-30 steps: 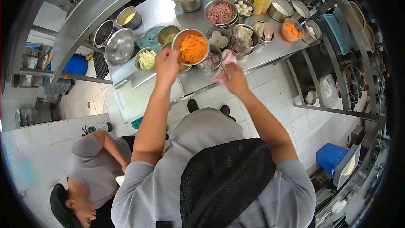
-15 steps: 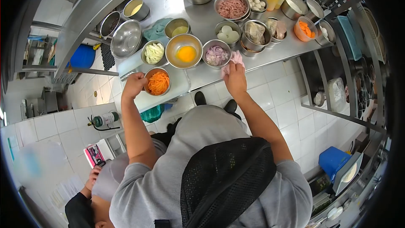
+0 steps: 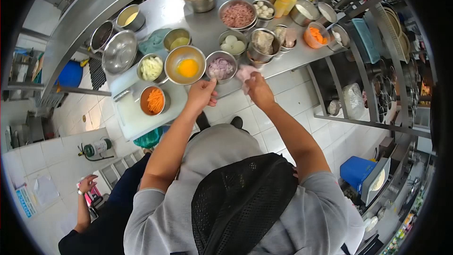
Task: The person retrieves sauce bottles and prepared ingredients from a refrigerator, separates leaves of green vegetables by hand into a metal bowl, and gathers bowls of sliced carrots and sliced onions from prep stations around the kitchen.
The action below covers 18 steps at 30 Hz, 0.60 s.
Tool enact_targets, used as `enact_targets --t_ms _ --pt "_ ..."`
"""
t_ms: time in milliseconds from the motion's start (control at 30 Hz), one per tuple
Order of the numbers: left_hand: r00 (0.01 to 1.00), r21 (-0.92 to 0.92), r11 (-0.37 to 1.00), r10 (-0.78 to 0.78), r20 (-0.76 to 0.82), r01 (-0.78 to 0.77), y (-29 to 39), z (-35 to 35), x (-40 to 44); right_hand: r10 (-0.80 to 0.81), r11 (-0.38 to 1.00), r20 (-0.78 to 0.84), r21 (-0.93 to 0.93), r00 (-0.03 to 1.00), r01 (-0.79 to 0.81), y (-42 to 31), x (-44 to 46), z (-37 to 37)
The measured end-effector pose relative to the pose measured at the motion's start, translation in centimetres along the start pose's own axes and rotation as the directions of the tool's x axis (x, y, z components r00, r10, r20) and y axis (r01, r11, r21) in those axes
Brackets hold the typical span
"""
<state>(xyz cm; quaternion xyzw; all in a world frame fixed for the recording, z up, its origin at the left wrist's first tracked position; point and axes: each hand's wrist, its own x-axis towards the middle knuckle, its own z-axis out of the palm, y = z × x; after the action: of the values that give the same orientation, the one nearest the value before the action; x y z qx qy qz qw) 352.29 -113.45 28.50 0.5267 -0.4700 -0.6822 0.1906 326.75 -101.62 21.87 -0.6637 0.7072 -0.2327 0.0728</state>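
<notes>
My left hand (image 3: 203, 95) is at the front edge of the counter, thumb and fingers apart, just below the metal bowl of sliced red onion (image 3: 221, 68); I cannot tell whether the thumb touches the bowl. Right of that bowl, my right hand (image 3: 257, 89) pinches a crumpled pink cloth (image 3: 245, 72). A bowl with raw egg (image 3: 188, 68) sits left of the onion. The bowl of shredded carrot (image 3: 155, 101) stands on the white cutting board (image 3: 130, 120), with a bowl of cut pale-green vegetable (image 3: 152, 68) behind it.
Bowls of chopped pink meat (image 3: 238, 15), peeled eggs (image 3: 232, 44) and other food crowd the steel counter (image 3: 198, 26). An empty metal bowl (image 3: 120, 52) leans at the left. Another person's hand (image 3: 87, 184) shows at lower left. A metal rack (image 3: 373, 125) stands at right.
My left hand has let go of the carrot bowl and moved right, towards the onion bowl. The pink cloth is now lifted off the counter edge in my right hand. The view has shifted.
</notes>
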Motion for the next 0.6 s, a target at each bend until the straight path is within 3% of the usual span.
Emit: enact_targets --t_ms 33,100,133,200,267,333,433,467,500,567,600 --pt "1.000 0.000 1.000 0.009 0.018 -0.009 -0.7 1.3 1.2 0.008 1.000 -0.010 -0.015 1.000 -0.009 1.1 -0.1 -0.5" --pt "0.990 -0.009 0.999 0.032 -0.138 -0.034 -1.5 3.4 2.6 -0.064 0.989 0.052 -0.132 0.997 0.071 4.3 -1.2 -1.7" --pt "0.986 -0.037 0.999 0.028 -0.162 -0.034 -1.0 4.0 2.6 0.019 0.986 0.076 -0.169 0.997 -0.006 5.8 -1.3 -2.9" --pt "0.983 -0.025 0.999 0.033 -0.179 -0.038 -1.0 4.4 3.2 0.184 0.968 -0.022 -0.172 0.983 -0.185 10.5 -1.0 -4.8" --pt "0.971 -0.029 0.999 0.037 -0.235 -0.045 -0.8 4.6 3.5 0.399 0.911 -0.129 -0.057 0.908 -0.409 13.7 -0.2 -8.6" --pt "0.967 -0.067 0.996 0.041 -0.252 -0.060 -0.6 4.9 3.9 0.416 0.870 -0.306 -0.141 0.856 -0.473 17.4 1.8 -10.5" --pt "0.955 -0.156 0.984 0.033 -0.293 -0.082 -1.4 4.6 4.6 0.394 0.891 -0.467 -0.015 0.792 -0.453 21.6 4.8 -11.2" --pt "0.957 -0.200 0.975 0.040 -0.289 -0.101 -1.7 4.5 4.5 0.230 0.912 -0.639 -0.122 0.734 -0.392 21.5 6.0 -10.6" --pt "0.950 -0.194 0.976 0.032 -0.310 -0.096 -2.0 4.2 4.1 0.236 0.918 -0.628 -0.106 0.742 -0.382 21.1 5.9 -9.8" --pt "0.946 -0.224 0.973 -0.020 -0.324 -0.056 -1.1 4.4 3.9 0.377 0.918 -0.594 0.136 0.710 -0.373 14.6 6.3 -13.4" --pt "0.941 -0.235 0.971 -0.040 -0.335 -0.042 -0.9 4.4 3.6 0.491 0.871 -0.433 0.248 0.756 -0.424 9.5 6.0 -14.9"
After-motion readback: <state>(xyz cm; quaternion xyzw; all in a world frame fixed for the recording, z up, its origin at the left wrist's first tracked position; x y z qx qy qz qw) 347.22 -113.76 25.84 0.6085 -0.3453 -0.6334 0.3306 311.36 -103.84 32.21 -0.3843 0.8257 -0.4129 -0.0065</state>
